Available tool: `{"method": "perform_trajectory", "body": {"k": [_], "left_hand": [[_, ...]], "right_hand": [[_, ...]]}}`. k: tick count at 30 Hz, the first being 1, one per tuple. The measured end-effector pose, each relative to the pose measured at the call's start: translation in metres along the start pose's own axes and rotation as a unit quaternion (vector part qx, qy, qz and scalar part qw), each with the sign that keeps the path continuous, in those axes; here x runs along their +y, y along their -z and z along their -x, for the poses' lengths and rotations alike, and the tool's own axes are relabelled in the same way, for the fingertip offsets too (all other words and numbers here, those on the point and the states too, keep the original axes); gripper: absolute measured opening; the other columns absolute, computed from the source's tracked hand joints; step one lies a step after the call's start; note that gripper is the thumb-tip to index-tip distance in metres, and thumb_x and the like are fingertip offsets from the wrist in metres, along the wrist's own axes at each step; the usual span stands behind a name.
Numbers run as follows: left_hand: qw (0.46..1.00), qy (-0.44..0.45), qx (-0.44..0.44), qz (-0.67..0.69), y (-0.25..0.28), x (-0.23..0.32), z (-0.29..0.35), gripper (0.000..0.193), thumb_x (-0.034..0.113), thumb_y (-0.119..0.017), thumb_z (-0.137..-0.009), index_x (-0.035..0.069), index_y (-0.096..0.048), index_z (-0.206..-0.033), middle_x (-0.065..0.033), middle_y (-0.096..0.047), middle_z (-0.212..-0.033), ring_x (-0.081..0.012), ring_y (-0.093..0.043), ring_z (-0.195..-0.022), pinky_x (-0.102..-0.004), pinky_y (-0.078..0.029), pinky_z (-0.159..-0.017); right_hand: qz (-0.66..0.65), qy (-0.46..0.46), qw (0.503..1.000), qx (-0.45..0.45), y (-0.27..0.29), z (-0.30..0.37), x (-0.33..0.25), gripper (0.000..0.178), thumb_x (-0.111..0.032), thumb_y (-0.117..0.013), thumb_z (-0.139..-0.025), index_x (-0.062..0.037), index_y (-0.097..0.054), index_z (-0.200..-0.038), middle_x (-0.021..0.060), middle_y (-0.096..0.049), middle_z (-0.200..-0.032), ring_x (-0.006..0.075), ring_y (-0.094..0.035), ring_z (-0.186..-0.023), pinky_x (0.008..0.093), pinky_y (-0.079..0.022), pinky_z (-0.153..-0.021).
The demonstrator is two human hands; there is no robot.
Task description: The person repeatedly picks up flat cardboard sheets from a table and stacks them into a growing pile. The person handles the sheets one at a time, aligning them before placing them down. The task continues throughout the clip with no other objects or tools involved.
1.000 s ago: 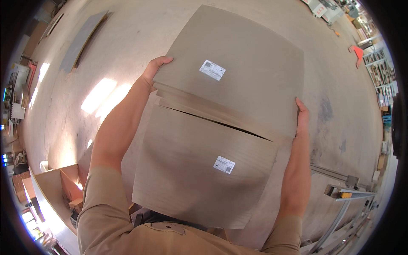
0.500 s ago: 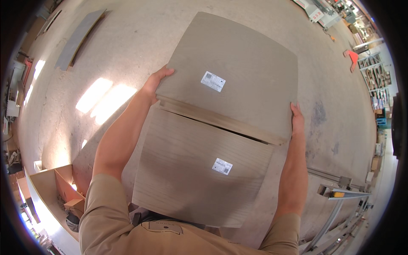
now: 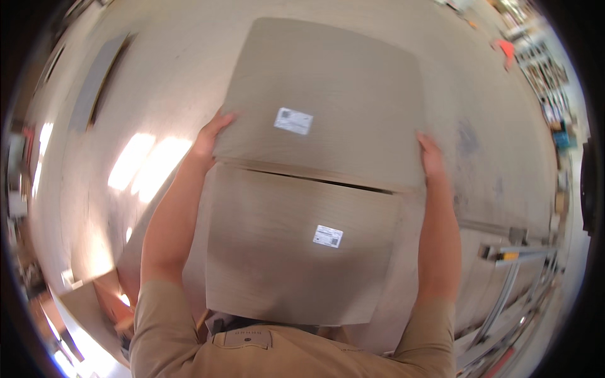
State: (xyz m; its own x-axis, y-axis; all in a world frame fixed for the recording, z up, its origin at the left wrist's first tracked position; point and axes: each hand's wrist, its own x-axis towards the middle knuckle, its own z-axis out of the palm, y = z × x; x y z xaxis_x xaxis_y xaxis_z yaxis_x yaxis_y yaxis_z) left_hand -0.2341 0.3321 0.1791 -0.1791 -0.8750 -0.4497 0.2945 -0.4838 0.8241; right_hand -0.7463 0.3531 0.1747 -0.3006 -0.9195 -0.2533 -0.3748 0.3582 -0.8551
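A wide greyish-brown panel (image 3: 346, 94) with a white label (image 3: 293, 121) spans the space between my hands. My left hand (image 3: 210, 135) grips its left edge, thumb on the top face and the other fingers hidden beneath. At the opposite edge my right hand (image 3: 430, 156) is closed in the same way. Nearer my body lies a second wood-grained panel (image 3: 271, 252) with its own white label (image 3: 328, 236). A thin dark gap runs between the two panels; what supports the nearer one is hidden. Motion blurs the held panel somewhat.
A grey board (image 3: 99, 85) lies on the concrete floor at the far left. Low at the left stands a brown wooden box-like piece (image 3: 88, 299). Metal rails (image 3: 504, 277) are at the right, a red object (image 3: 506, 51) and loaded shelving (image 3: 545, 79) farther back.
The held panel has shifted left and its near edge sits closer to the nearer panel. Both hands have moved left with it. The surroundings have turned slightly in view.
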Motion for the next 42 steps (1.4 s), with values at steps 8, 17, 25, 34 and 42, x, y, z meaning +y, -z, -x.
{"method": "perform_trajectory", "body": {"k": [8,17,25,34,42], "left_hand": [[0.996,-0.048,-0.020,-0.073,0.013,-0.009,-0.018,0.064,0.046,-0.054,-0.093,0.007,-0.042,-0.142,-0.0111,-0.049,-0.139,-0.0241,-0.047,-0.127,-0.0392,-0.038,-0.106],[0.989,-0.031,0.145,-0.013,0.146,-0.112,0.086,0.060,0.050,-0.036,-0.101,0.003,-0.041,-0.138,-0.0150,-0.047,-0.139,-0.0305,-0.048,-0.128,-0.0440,-0.036,-0.107],[0.864,-0.389,0.057,-0.315,0.079,-0.121,0.256,0.027,0.005,-0.045,-0.090,0.003,-0.051,-0.116,-0.0113,-0.048,-0.125,-0.0253,-0.049,-0.114,-0.0382,-0.039,-0.100],[0.721,-0.575,-0.320,-0.217,-0.109,-0.084,0.262,0.024,0.015,-0.048,-0.097,0.000,-0.053,-0.116,-0.0181,-0.046,-0.130,-0.0301,-0.050,-0.116,-0.0421,-0.040,-0.101],[0.558,-0.479,-0.644,-0.211,-0.130,-0.222,0.359,0.019,0.008,-0.050,-0.093,0.002,-0.049,-0.111,-0.0184,-0.041,-0.132,-0.0285,-0.049,-0.109,-0.0407,-0.042,-0.095]], "right_hand": [[0.186,0.020,0.978,0.095,-0.018,0.074,-0.007,0.064,-0.039,-0.046,-0.098,0.0001,-0.031,-0.146,0.0281,-0.043,-0.142,0.0398,-0.040,-0.133,0.0433,-0.033,-0.110],[0.206,0.019,0.953,0.220,-0.025,0.513,0.052,0.064,-0.001,-0.058,-0.087,-0.0036,-0.034,-0.146,0.0191,-0.035,-0.150,0.0345,-0.032,-0.141,0.0406,-0.030,-0.113],[0.319,-0.197,0.773,0.512,-0.045,0.852,0.059,0.055,-0.005,-0.057,-0.082,-0.0005,-0.046,-0.135,0.0213,-0.037,-0.148,0.0415,-0.038,-0.135,0.0455,-0.036,-0.109],[0.389,-0.372,0.573,0.618,-0.056,0.918,0.142,0.065,-0.016,-0.067,-0.083,-0.0094,-0.041,-0.143,0.0183,-0.033,-0.152,0.0350,-0.031,-0.140,0.0500,-0.026,-0.114],[0.248,-0.616,0.409,0.626,-0.192,1.080,0.214,0.056,-0.035,-0.044,-0.096,-0.0146,-0.035,-0.147,0.0167,-0.029,-0.155,0.0349,-0.024,-0.144,0.0540,-0.019,-0.116]]}}
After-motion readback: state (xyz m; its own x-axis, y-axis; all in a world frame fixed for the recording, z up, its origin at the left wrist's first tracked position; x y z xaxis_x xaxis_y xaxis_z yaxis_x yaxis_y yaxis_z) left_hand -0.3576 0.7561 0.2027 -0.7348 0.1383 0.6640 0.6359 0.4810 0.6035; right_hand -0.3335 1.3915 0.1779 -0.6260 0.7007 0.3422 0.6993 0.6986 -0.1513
